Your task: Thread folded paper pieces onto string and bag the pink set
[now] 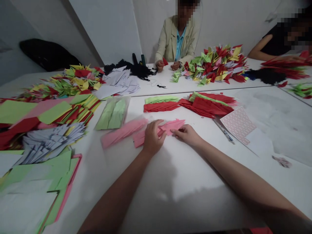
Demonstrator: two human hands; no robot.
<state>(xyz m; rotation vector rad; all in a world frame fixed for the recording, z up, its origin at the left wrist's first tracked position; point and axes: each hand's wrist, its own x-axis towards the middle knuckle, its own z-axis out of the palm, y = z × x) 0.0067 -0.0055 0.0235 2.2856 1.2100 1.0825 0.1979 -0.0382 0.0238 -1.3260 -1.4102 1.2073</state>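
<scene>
Fingers (158,130) of both hands held a folded pink paper piece (172,126) on the white surface (246,185), partly closed around it. The left hand (151,138) gripped its near part, and the right hand (186,135) pinched its tip between thumb and forefinger. Folded pink strips (123,133) lay just beside the left hand. Beyond both hands, folded red strips (207,107) formed finished-looking stacks, with folded green strips (161,99) among them. Flat green sheets (55,112) remained at far left, not visibly folded.
</scene>
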